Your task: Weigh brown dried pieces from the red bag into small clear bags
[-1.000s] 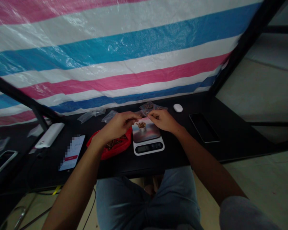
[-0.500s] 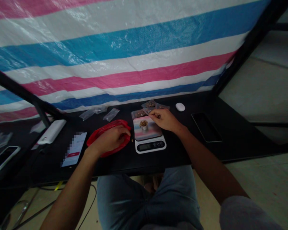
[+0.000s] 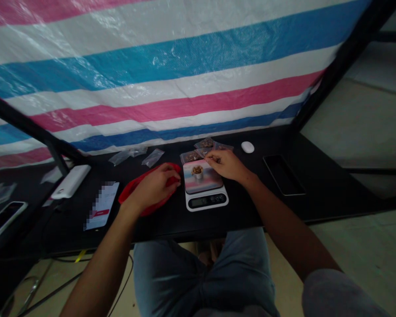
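A white kitchen scale stands on the black table before me. On its plate sits a small metal cup heaped with brown kernels or pellets. My left hand hovers over the red plastic bag left of the scale, hiding much of it. Its thumb and fingertips are closed together at the bag's right rim; whatever lies between them is too small to make out. My right hand rests at the plate's far right corner with its fingers pinched, their contents hidden.
Filled zip bags lie behind the scale. Flat clear bags are further left. A phone, a white power bank, a white mouse-like object and a dark tablet-like device lie around. A striped sheet hangs behind.
My left hand has risen slightly and shifted right from the red bag's opening toward its rim. The small piece on the table beside the scale no longer shows. My right hand stays put.
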A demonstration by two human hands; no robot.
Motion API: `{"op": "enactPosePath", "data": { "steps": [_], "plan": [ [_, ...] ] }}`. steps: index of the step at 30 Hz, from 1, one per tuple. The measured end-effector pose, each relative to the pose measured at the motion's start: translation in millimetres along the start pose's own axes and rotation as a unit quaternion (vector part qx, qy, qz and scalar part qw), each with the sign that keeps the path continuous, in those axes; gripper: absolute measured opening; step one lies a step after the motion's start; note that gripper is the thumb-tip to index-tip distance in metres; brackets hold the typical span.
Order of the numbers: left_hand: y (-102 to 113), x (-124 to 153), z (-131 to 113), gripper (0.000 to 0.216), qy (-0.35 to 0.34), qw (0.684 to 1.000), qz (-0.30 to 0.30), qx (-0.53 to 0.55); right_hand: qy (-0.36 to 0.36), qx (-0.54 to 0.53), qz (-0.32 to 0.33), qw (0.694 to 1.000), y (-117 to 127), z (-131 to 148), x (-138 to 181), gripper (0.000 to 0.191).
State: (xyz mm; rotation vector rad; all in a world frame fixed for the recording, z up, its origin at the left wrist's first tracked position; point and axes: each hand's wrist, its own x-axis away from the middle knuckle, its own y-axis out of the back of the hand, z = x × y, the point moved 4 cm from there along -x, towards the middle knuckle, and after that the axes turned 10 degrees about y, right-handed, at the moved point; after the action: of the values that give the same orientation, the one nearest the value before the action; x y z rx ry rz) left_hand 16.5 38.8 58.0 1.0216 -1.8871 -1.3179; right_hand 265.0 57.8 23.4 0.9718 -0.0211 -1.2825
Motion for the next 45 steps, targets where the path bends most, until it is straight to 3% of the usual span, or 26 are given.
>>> {"op": "enactPosePath", "data": {
  "steps": [4,10,19,35,41,45],
  "plan": [
    [8.6,-21.4,-9.7,0.027,-0.028,0.998,-0.057,0.031,0.001,0.004,0.004,1.000,-1.5,-1.9,0.1,0.024],
    [-1.3,-44.2,-25.3,0.022,-0.048,0.999,-0.016,0.013,0.005,-0.007,-0.007,1.000,-0.6,-3.3,-0.4,0.023],
    [-2.6,-47.2,-22.5,0.023,-0.051,0.998,0.023,-0.006,0.004,-0.004,-0.007,1.000,0.1,-1.3,-0.1,0.022],
    [-5.7,-48.7,-23.6,0.022,-0.065,0.998,0.022,0.014,-0.001,0.002,0.003,1.000,0.6,-0.7,-0.5,0.022],
    [9.7,-49.3,-18.8,0.021,-0.057,0.998,-0.005,0.033,-0.001,0.000,0.003,1.000,0.4,0.0,-0.1,0.022],
    [28.2,-48.6,-30.1,0.022,-0.073,0.995,-0.041,0.060,0.001,-0.004,0.004,1.000,0.6,0.8,-0.1,0.022]
  ]
}}
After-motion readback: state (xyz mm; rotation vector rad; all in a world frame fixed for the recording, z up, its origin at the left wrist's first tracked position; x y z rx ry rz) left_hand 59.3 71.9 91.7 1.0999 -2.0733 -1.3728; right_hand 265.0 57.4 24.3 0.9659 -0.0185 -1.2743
